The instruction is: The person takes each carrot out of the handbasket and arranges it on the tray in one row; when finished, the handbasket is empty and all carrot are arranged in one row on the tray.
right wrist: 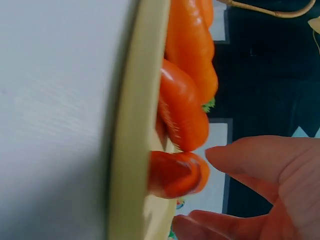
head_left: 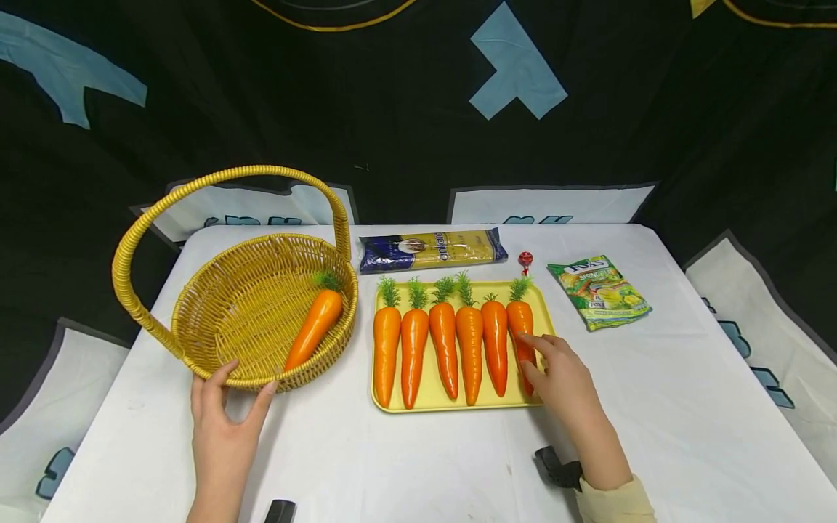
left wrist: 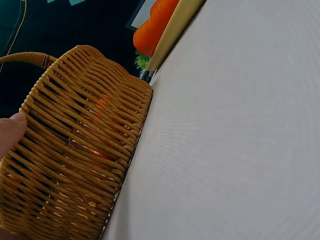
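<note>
A yellow wicker basket [head_left: 261,312] with a tall arched handle stands at the left, holding one orange toy carrot [head_left: 317,328] with a green top. My left hand [head_left: 225,428] grips its near rim, thumb [left wrist: 12,131] at the edge in the left wrist view. To the right, several more carrots [head_left: 443,349] lie side by side on a yellow tray [head_left: 458,408], tops pointing away. Over the rightmost carrot [head_left: 521,319] is my right hand [head_left: 562,381], its thumb and fingers spread on either side. The right wrist view shows a gap between thumb and that carrot [right wrist: 175,175].
Behind the tray lies a blue and gold packet [head_left: 434,249], with a small red lollipop [head_left: 525,260] beside it. A green candy bag [head_left: 599,292] lies right of the tray. White cloth [head_left: 392,465] covers the table; a black printed curtain [head_left: 405,109] hangs behind.
</note>
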The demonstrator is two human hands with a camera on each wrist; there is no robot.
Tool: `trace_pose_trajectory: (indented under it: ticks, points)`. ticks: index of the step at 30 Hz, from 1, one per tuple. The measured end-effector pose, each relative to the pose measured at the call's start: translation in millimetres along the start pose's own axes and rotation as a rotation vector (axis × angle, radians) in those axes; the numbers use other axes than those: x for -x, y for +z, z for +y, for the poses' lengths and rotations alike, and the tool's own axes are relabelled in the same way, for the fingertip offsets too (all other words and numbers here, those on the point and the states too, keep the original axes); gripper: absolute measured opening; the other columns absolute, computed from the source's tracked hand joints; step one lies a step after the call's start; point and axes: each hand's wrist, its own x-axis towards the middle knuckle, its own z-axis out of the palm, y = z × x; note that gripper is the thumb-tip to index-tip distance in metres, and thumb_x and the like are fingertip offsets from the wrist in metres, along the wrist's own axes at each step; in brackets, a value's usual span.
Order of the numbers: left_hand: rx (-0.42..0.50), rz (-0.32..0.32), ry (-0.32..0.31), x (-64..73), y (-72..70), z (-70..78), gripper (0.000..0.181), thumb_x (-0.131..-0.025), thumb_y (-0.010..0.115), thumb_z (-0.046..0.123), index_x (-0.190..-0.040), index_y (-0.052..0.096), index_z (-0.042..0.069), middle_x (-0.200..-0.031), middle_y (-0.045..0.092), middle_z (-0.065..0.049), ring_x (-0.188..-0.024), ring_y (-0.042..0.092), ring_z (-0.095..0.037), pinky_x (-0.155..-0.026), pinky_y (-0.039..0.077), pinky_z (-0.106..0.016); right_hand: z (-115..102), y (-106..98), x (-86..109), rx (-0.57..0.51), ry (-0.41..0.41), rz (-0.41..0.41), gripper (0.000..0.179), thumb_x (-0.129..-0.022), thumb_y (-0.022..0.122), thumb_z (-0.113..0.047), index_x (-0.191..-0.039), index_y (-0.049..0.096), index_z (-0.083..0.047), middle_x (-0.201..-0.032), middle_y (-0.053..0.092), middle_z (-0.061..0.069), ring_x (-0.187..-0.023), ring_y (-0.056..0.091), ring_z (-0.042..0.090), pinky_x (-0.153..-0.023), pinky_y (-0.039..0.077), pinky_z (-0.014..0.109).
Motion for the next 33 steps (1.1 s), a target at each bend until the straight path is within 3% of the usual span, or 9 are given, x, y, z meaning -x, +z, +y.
trace_pose_trajectory:
  ticks: [6,14,25,33]
  points:
    - [-0.004,0.001,-0.008,-0.1,0.3,-0.3,0.066,-0.088,0.073,0.025,-0.142,0.038,0.012,-0.154,0.017,-0.004,-0.141,0.022,-0.026,-0.114,0.028,-0.047,-7,-6,-2.5,-0.062,-0.024,0.085,0.041,-0.091,0.062,-0.01,-0.132,0.058,-0.008,-0.13,0.05,0.024,-0.105,0.057,0.038,-0.086,0.054,0.052]
    - [0.004,0.006,0.009,-0.8,0.3,-1.4,0.067,-0.086,0.075,0.023,-0.142,0.04,0.011,-0.153,0.02,-0.006,-0.14,0.024,-0.027,-0.115,0.027,-0.044,-30,-5,-13.8,-0.149,-0.106,0.054,0.043,-0.092,0.066,-0.013,-0.134,0.058,-0.012,-0.13,0.055,0.015,-0.105,0.058,0.033,-0.088,0.053,0.05]
    - [-0.003,-0.001,-0.004,-0.5,-0.3,-0.2,0.067,-0.087,0.074,0.025,-0.142,0.039,0.011,-0.155,0.017,-0.005,-0.142,0.021,-0.026,-0.115,0.027,-0.044,-102,0,-38.1,-0.354,-0.243,-0.161,0.045,-0.093,0.065,-0.022,-0.136,0.055,-0.03,-0.135,0.053,-0.001,-0.104,0.06,0.021,-0.078,0.058,0.033]
    - [0.008,0.001,0.003,-0.4,-0.2,-0.2,0.066,-0.087,0.074,0.024,-0.142,0.039,0.011,-0.153,0.019,-0.005,-0.141,0.022,-0.025,-0.115,0.027,-0.045,-168,13,-54.4,-0.347,-0.447,-0.3,0.047,-0.094,0.063,-0.021,-0.14,0.052,-0.025,-0.139,0.052,-0.004,-0.098,0.061,0.013,-0.07,0.055,0.021]
